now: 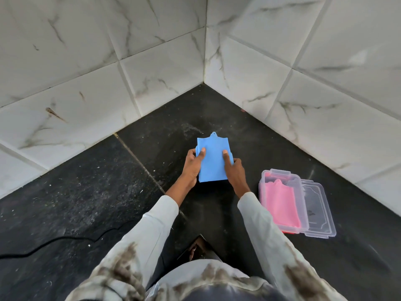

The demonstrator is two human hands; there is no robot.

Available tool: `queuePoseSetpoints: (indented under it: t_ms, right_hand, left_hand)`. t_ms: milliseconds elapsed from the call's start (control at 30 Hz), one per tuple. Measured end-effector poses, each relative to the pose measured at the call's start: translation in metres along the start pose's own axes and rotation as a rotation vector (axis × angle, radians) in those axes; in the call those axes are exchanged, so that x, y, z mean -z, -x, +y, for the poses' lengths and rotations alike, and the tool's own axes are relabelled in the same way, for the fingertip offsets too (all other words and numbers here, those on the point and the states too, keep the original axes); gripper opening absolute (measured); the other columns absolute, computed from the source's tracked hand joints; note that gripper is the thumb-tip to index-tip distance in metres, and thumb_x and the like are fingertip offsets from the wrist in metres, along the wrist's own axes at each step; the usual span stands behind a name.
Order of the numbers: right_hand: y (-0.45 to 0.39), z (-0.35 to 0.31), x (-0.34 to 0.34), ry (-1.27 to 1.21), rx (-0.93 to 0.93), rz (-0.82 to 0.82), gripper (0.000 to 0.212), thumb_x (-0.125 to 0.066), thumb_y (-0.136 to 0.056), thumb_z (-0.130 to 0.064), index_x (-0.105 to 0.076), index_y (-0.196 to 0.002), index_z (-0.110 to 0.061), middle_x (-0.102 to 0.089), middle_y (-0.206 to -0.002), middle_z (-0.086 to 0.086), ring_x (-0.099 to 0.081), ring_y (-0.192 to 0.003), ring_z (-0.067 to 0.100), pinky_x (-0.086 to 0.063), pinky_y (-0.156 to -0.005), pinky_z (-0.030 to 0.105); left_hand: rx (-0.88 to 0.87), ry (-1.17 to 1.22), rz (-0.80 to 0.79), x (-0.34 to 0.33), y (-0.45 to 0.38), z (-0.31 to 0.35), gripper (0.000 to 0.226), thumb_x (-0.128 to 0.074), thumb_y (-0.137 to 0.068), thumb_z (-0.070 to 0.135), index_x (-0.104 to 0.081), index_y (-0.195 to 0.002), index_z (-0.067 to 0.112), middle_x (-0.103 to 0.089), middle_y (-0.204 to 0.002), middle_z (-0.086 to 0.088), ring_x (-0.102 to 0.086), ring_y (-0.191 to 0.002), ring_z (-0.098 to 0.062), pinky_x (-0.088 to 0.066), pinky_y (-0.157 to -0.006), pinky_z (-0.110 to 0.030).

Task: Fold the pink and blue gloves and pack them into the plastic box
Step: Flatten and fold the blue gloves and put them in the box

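Both hands, left hand (192,165) and right hand (233,170), grip the folded blue glove (213,161) above the dark table (86,203), thumbs on top; the pink glove (280,203) lies in the plastic box (263,177).

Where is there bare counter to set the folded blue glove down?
Bare black counter lies left of the hands, out to the tiled wall, and ahead toward the corner. The right is crowded: plastic box holding the pink glove, lid beside it.
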State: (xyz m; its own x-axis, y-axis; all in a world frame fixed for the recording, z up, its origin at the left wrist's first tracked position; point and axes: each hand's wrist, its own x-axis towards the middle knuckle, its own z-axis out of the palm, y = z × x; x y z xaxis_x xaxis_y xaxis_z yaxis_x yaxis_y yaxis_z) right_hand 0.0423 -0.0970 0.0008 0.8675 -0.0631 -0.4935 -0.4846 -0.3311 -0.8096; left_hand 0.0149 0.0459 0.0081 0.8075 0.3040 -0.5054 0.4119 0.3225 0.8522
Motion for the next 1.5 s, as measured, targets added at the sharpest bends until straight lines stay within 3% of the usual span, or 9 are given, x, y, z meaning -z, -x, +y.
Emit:
queuePoseSetpoints:
  t_ms: [100, 233, 433, 567, 733, 933, 1033, 1300, 1500]
  right_hand:
    - [-0.004, -0.003, 0.039, -0.085, -0.034, -0.053, 0.077, -0.057, -0.096, -0.07, -0.047, -0.145, -0.012, -0.064, -0.133, 0.005, -0.069, -0.113, 0.021, -0.06, -0.093, 0.035]
    - [0.001, 0.006, 0.091, -0.08, 0.114, 0.036, 0.061, -0.066, -0.098, -0.056, -0.061, -0.133, -0.006, -0.073, -0.123, 0.01, -0.072, -0.089, 0.013, -0.054, -0.064, 0.019]
    - [0.025, 0.046, 0.149, -0.055, 0.194, 0.211, 0.043, -0.07, -0.1, -0.038, -0.056, -0.131, -0.011, -0.067, -0.123, 0.01, -0.066, -0.092, 0.015, -0.051, -0.07, 0.022]
    - [0.037, 0.071, 0.185, -0.034, 0.22, 0.273, 0.039, -0.071, -0.099, -0.033, -0.056, -0.128, -0.01, -0.066, -0.12, 0.01, -0.067, -0.101, 0.023, -0.056, -0.083, 0.035]
    - [0.044, 0.091, 0.215, 0.038, 0.241, 0.329, 0.031, -0.071, -0.099, -0.028, -0.057, -0.123, -0.012, -0.064, -0.11, 0.003, -0.064, -0.099, 0.024, -0.049, -0.079, 0.032]
    - [0.05, 0.104, 0.218, 0.188, 0.248, 0.355, 0.028, -0.067, -0.101, -0.023, -0.056, -0.125, -0.013, -0.067, -0.112, 0.003, -0.069, -0.104, 0.029, -0.057, -0.082, 0.036]
    - [0.051, 0.104, 0.207, 0.284, 0.221, 0.34, 0.033, -0.064, -0.103, -0.021, -0.053, -0.133, -0.013, -0.069, -0.123, 0.011, -0.069, -0.11, 0.033, -0.055, -0.096, 0.044]
    - [0.044, 0.1, 0.198, 0.392, 0.109, 0.329, 0.047, -0.061, -0.102, -0.015, -0.044, -0.146, -0.009, -0.066, -0.13, 0.018, -0.067, -0.12, 0.039, -0.051, -0.1, 0.043]
    - [0.046, 0.097, 0.169, 0.472, 0.08, 0.404, 0.05, -0.046, -0.111, -0.021, -0.036, -0.155, 0.0, -0.064, -0.138, 0.021, -0.069, -0.122, 0.038, -0.055, -0.1, 0.043]
  left_hand:
    - [-0.021, 0.016, -0.058, -0.029, 0.008, 0.0, 0.054, -0.063, -0.108, 0.04, -0.046, -0.148, 0.008, -0.064, -0.143, -0.016, -0.069, -0.127, -0.036, -0.062, -0.098, -0.047]
    - [-0.055, -0.032, -0.118, -0.071, 0.02, -0.007, 0.052, -0.061, -0.109, 0.04, -0.046, -0.148, 0.009, -0.064, -0.142, -0.017, -0.068, -0.129, -0.037, -0.06, -0.107, -0.051]
    - [-0.089, -0.22, -0.167, -0.13, 0.049, -0.033, 0.049, -0.06, -0.11, 0.038, -0.053, -0.145, 0.005, -0.068, -0.139, -0.016, -0.07, -0.126, -0.035, -0.059, -0.109, -0.05]
    - [-0.132, -0.361, -0.194, -0.154, 0.065, -0.052, 0.045, -0.062, -0.109, 0.035, -0.059, -0.137, 0.0, -0.07, -0.135, -0.018, -0.071, -0.124, -0.035, -0.059, -0.109, -0.052]
    - [-0.274, -0.697, -0.237, -0.172, 0.079, -0.062, 0.042, -0.062, -0.107, 0.041, -0.069, -0.124, 0.003, -0.077, -0.124, -0.013, -0.075, -0.114, -0.031, -0.061, -0.103, -0.05]
    - [-0.466, -1.062, -0.2, -0.176, 0.087, -0.07, 0.047, -0.061, -0.107, 0.045, -0.064, -0.144, 0.016, -0.067, -0.139, -0.002, -0.069, -0.125, -0.021, -0.059, -0.109, -0.043]
    - [-0.459, -0.998, -0.171, -0.175, 0.089, -0.073, 0.045, -0.064, -0.106, 0.04, -0.062, -0.144, 0.015, -0.065, -0.14, -0.005, -0.068, -0.126, -0.022, -0.058, -0.11, -0.042]
    - [-0.541, -1.122, -0.174, -0.174, 0.087, -0.077, 0.05, -0.066, -0.105, 0.042, -0.056, -0.146, 0.015, -0.058, -0.139, -0.006, -0.068, -0.121, -0.021, -0.061, -0.104, -0.038]
    - [-0.69, -1.116, -0.115, -0.175, 0.092, -0.093, 0.068, -0.07, -0.101, 0.027, -0.038, -0.161, 0.017, -0.041, -0.157, -0.006, -0.057, -0.136, -0.019, -0.06, -0.107, -0.036]
